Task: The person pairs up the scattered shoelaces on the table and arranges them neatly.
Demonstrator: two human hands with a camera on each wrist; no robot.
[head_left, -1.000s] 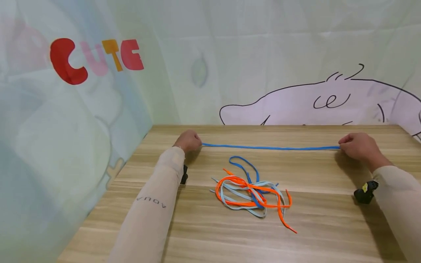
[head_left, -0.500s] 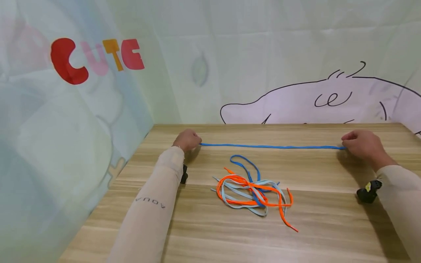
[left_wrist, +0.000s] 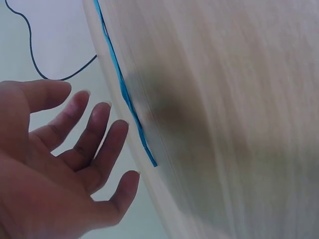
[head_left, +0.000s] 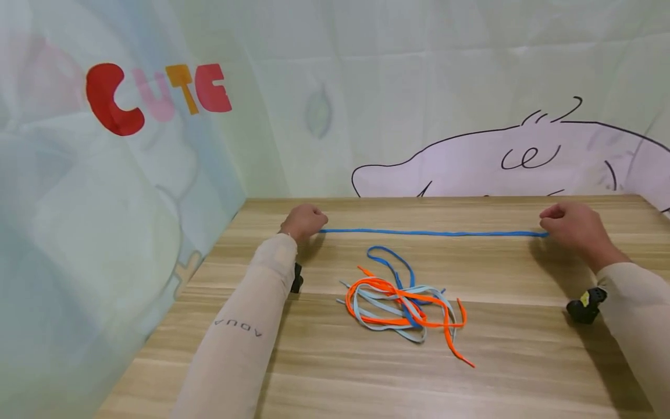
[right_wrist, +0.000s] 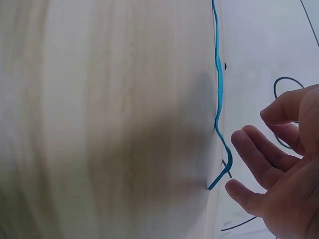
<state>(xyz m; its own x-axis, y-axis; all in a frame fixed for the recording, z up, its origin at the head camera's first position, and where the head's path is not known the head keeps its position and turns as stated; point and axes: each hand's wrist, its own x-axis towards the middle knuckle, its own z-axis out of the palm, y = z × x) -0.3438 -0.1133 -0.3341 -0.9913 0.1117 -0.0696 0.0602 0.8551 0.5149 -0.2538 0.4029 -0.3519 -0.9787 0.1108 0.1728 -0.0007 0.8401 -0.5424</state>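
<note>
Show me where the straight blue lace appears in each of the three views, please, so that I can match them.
Head: the straight blue lace lies between the left hand and right hand, mostly right of centre.
Left wrist: the lace slants from the top edge, left of centre, to below the middle.
Right wrist: the lace runs down from the top edge, right of centre.
Shared landmark: the far edge of the tabletop.
</note>
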